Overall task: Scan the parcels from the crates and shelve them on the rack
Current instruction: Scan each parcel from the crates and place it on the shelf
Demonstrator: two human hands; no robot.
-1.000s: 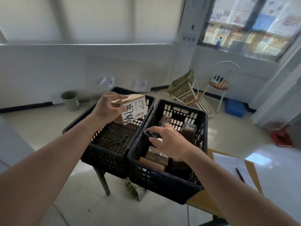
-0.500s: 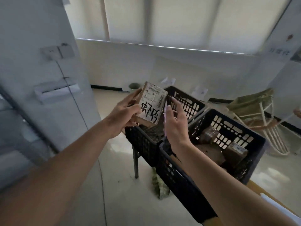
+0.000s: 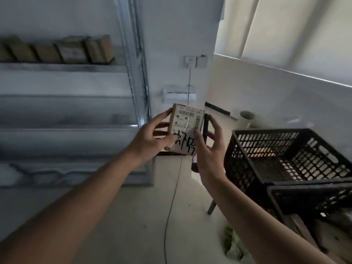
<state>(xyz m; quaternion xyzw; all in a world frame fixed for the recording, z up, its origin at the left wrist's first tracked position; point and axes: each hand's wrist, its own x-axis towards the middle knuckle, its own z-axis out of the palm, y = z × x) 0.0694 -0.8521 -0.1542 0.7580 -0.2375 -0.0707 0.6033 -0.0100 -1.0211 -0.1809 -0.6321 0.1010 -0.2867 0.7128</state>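
Left hand (image 3: pixel 152 137) has the parcel (image 3: pixel 185 128) pinched, thumb on the front label near the bottom, fingers wrapped round the left edge and back, holding it up at about chest height w/ the label facing the camera. It's a small brown cardboard box w/ a white shipping label, barcodes along the top and down the right side, and big black handwritten marker characters across the lower half. Right hand (image 3: pixel 208 147) is right beside it, curled round a thin dark device (image 3: pixel 205 128) (phone or scanner, can't tell which) held upright just at the parcel's right edge, thumb overlapping the label's lower right corner. Both forearms stretch out from the bottom of the shot. Behind on the left is the metal rack (image 3: pixel 76 67), pretty blurry, w/ a row of brown parcels (image 3: pixel 72 49) leaning on the top shelf in view; lower shelves are too smeared to read. On the right there's a black plastic crate (image 3: pixel 247 147) w/ lattice sides, and a second crate (image 3: pixel 304 195) closer in front of it, contents mostly out of sight. Wall behind the parcel has a socket (image 3: pixel 190 61) w/ a cable running down to the floor, plus a pale bin (image 3: pixel 246 119) by the wall further back.
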